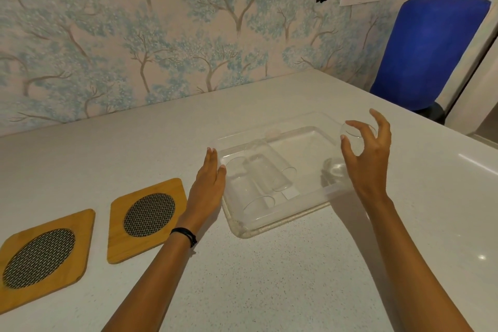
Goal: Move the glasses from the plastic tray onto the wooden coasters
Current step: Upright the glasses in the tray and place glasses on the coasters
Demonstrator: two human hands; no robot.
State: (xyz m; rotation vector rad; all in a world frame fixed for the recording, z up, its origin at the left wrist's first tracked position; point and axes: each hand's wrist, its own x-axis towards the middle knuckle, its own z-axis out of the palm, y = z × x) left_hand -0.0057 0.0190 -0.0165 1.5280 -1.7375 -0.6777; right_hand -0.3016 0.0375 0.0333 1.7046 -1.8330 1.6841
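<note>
Glasses lie on their sides in the tray — long axes toward five o'clock — nearest the flat, empty left hand, coasters at its eight o'clock, while the right hand grips another glass.

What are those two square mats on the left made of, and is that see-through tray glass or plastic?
The two coasters look like pale wood, perhaps bamboo, smooth and matte, each with an oval inset of dark woven mesh, possibly metal. The tray looks like clear plastic: soft rounded rim, slightly cloudy edges. The tumblers lying in it appear to be thin clear glass, though that is hard to confirm.
</note>
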